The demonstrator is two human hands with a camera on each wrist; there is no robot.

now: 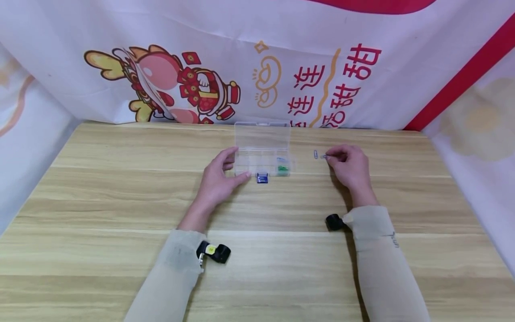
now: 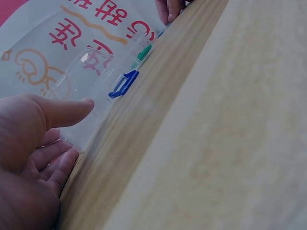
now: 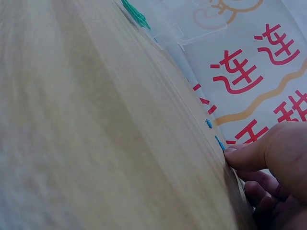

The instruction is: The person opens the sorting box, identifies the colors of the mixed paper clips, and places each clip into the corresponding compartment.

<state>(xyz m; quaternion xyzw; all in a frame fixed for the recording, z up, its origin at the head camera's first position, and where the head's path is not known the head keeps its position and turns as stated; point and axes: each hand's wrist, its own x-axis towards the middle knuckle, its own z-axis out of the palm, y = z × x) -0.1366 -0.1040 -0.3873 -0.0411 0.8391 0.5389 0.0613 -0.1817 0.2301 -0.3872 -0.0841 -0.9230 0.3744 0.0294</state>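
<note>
A clear plastic compartment box [image 1: 262, 137] stands at the back of the table with its lid raised. My left hand [image 1: 219, 179] holds its left end, thumb at the front and fingers at the side. A blue latch [image 1: 262, 178] sticks out at the box's front edge. Green pieces [image 1: 283, 168] lie in the front right compartment, with light blue pieces [image 1: 281, 159] behind them. Right of the box, my right hand [image 1: 349, 167] pinches a blue paper clip [image 3: 219, 143] between thumb and finger at the table top. Another blue paper clip [image 1: 315, 154] lies just left of it.
The wood-grain table [image 1: 273, 268] ends at the back against a printed white cloth [image 1: 225, 27]. More white cloth [image 1: 479, 120] hangs at the sides. A small black camera [image 1: 217, 252] sits on the left wrist, another camera [image 1: 335, 222] on the right.
</note>
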